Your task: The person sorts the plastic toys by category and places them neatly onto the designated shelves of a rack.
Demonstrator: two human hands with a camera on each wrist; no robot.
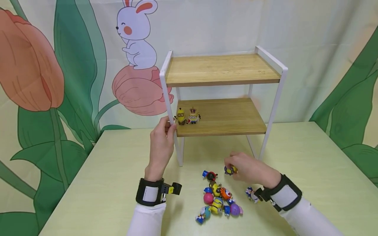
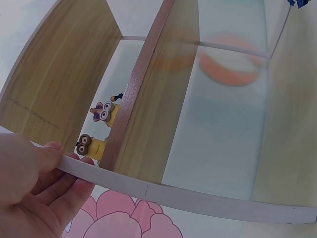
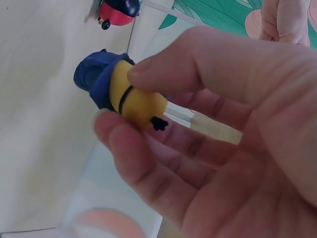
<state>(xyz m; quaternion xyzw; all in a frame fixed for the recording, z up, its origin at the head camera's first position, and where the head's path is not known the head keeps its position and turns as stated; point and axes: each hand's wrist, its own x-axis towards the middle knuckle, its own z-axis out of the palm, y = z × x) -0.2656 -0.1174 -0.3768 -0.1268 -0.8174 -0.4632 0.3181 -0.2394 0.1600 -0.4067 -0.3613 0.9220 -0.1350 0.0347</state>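
My left hand (image 1: 160,144) grips the white left post (image 1: 167,98) of a two-tier shelf, thumb on one side and fingers on the other in the left wrist view. Between the thumb and fingers of my right hand (image 1: 252,168) is a small Minion figurine (image 3: 146,105), yellow with a blue lower part, held low in front of the shelf. On the lower board (image 1: 224,118) stand a yellow Minion figurine (image 1: 181,116) and a crowned Minion figurine (image 1: 193,116), side by side at the left end.
Several colourful figurines (image 1: 217,205) lie in a loose pile on the pale table (image 1: 118,170). Another white and blue figurine (image 1: 251,194) lies under my right wrist. The wooden upper board (image 1: 221,68) overhangs the lower one. A printed curtain (image 1: 212,26) hangs behind.
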